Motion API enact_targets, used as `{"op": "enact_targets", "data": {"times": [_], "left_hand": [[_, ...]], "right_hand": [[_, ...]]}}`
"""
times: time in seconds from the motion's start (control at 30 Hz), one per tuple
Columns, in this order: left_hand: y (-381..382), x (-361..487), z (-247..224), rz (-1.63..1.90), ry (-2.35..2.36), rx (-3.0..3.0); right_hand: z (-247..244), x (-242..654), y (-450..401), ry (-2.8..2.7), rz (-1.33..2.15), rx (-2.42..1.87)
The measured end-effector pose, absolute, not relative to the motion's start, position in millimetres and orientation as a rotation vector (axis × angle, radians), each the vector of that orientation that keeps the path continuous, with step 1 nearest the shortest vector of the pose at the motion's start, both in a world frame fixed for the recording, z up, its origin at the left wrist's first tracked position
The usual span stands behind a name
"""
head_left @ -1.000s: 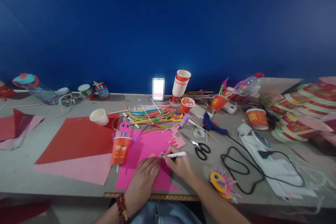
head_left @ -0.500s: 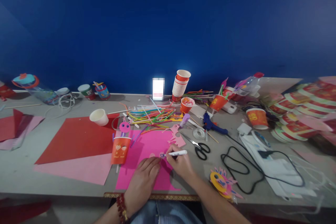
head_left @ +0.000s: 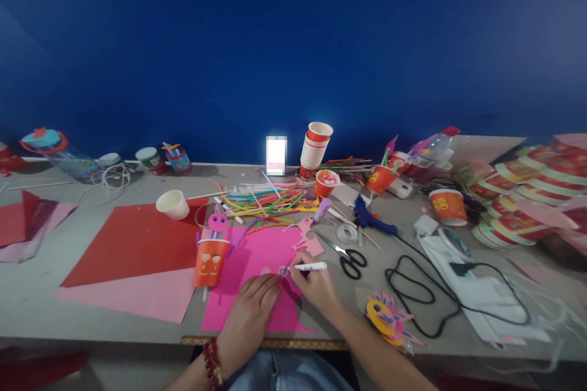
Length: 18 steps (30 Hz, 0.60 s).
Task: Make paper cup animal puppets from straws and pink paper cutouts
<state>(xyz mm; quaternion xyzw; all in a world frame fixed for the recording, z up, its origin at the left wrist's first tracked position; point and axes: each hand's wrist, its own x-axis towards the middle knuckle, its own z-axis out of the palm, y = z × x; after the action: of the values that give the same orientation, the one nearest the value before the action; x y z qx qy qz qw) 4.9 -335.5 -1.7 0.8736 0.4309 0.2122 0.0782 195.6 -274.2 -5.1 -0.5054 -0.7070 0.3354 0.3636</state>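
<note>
For a neat line, the pale pink piece (head_left: 279, 270) needs to lie dead still: the left hand (head_left: 251, 306), flat and gripping nothing, weighs on the pink sheet (head_left: 250, 248), its fingertips close by the piece at one o'clock. The right hand's (head_left: 316, 288) fingers pinch the white marker (head_left: 312, 266) near its tip, barrel toward three o'clock. Short, light strokes should suit so small a heart outline (head_left: 283, 270). Forearms slant in from seven and five o'clock.
</note>
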Motion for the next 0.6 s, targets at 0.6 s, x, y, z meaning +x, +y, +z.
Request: {"op": "enact_targets", "data": {"times": [0.6], "left_hand": [[-335.8, 5.1, -5.5, 0.645, 1.308, 2.605]], "right_hand": [[-6.7, 196.1, -275.9, -1.857, 0.851, -1.279]]}}
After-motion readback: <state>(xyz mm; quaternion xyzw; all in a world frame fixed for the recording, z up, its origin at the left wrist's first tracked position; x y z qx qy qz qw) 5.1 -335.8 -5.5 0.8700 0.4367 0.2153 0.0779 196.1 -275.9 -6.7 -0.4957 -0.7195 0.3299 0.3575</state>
